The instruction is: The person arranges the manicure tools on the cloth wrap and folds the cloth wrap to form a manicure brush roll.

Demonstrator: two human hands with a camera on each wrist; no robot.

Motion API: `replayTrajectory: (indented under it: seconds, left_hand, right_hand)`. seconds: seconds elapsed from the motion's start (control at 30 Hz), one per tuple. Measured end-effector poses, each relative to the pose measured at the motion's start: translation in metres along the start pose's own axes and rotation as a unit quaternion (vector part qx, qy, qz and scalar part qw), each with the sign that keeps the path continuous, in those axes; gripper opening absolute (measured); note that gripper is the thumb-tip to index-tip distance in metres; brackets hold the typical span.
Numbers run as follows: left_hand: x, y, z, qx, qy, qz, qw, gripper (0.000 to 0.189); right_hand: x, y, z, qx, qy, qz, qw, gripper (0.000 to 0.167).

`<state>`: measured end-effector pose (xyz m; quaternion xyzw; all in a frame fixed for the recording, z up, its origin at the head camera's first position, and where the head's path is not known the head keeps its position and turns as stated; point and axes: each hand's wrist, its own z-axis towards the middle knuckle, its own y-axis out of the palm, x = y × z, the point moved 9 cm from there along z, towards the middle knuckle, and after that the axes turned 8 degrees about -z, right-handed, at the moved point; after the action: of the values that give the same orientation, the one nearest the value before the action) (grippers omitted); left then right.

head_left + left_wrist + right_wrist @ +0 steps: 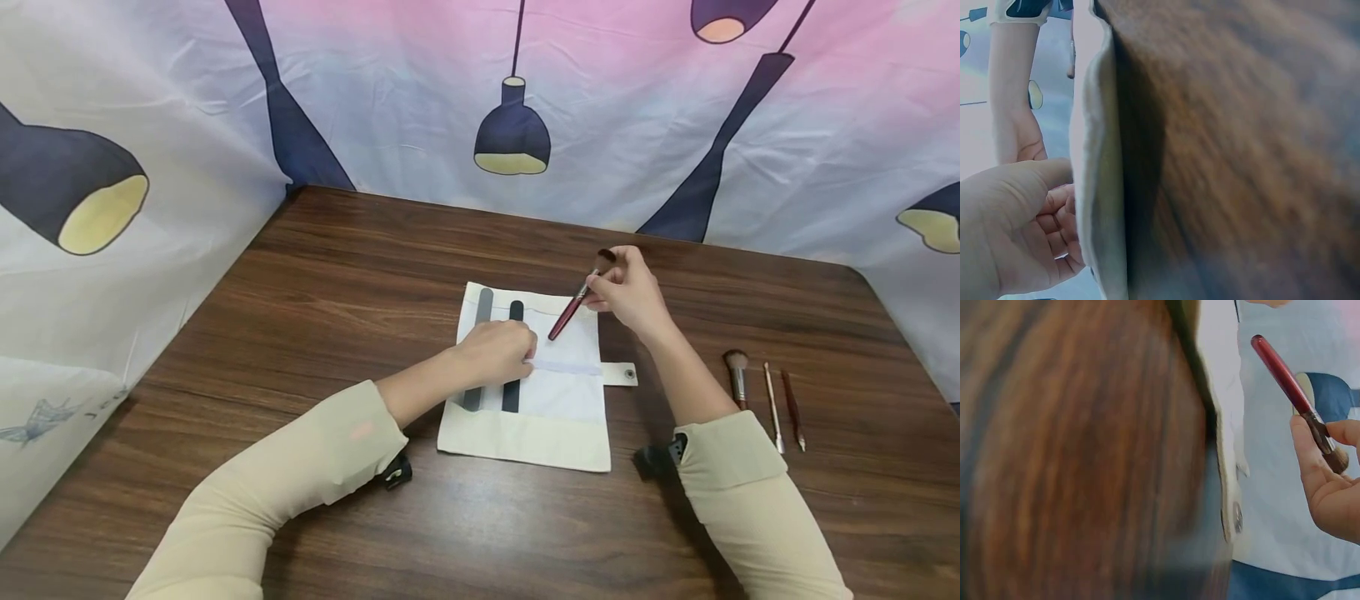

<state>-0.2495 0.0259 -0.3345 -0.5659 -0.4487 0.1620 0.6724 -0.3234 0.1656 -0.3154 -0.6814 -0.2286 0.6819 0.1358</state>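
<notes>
A white cloth tool roll (pixel 555 446) lies spread out, with a pale band (pixel 570 367) running across its middle. My left hand (pixel 497 352) reaches over it, fingers curled, thumb and fingertips pinching at the band; the left wrist view shows that hand (pixel 1016 225) right at the cloth. Under it, a grey flat strip (pixel 485 307) and a black flat strip (pixel 516 312) lie lengthwise in the roll, partly hidden. Above the roll's right half, my right hand (pixel 630 292) pinches a makeup brush (pixel 1282 375) near its bristles, its red handle slanting down toward the cloth.
Right of the roll, a second makeup brush (pixel 737 375), a thin pale metal tool (pixel 772 408) and a dark red slim tool (pixel 792 408) lie on the wooden table (pixel 337 267). A snap tab (pixel 619 374) sticks out from the roll. Printed cloth (pixel 420 108) hangs behind.
</notes>
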Motion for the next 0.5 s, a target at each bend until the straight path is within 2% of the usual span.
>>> replayTrajectory:
  seconds: [0.3, 0.5]
  left_hand:
    - [-0.001, -0.003, -0.001, 0.009, 0.003, 0.002, 1.0000, 0.008]
    - [-0.001, -0.004, -0.003, 0.009, 0.000, 0.004, 0.9999, 0.010]
  right_hand:
    - [-0.004, 0.027, 0.006, -0.066, -0.003, 0.004, 0.9978, 0.053]
    - [-0.005, 0.040, 0.008, -0.089, -0.003, -0.017, 0.9959, 0.053]
